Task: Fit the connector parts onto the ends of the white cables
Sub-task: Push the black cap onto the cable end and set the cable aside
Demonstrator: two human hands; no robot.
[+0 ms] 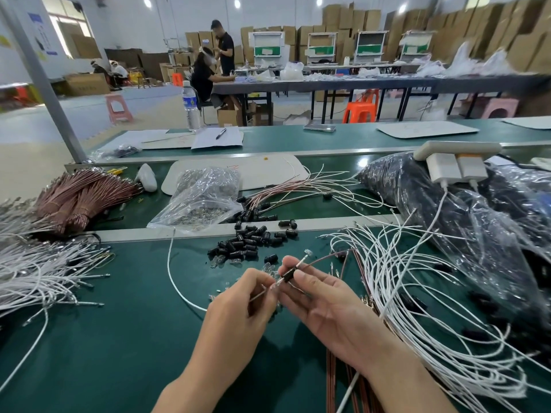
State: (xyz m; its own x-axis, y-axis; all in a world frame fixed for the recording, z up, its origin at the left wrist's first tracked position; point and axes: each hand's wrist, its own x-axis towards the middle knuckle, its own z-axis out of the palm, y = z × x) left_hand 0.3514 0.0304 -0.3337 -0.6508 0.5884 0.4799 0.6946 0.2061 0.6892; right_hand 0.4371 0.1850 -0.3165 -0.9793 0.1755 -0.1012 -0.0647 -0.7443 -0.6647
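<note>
Left hand [238, 305]: pinching wire end | Right hand [325, 305]: clamped on black connector part [288, 276], above tabletop [119, 338] | Risk (judgement): misaligned terminal may bend; loose white cables [417, 293] nearby could snag.

A big, bright hall: stacked cardboard boxes [343, 22] at twelve o'clock, a window [70, 28] at ten, a long grey table [328, 81] across, an orange stool [360, 110] underneath, round ceiling lights [237, 3].

Left hand [238, 305] and right hand [325, 305] bare, no gloves, rings or watch; forearms uncovered, no sleeves in view.
</note>
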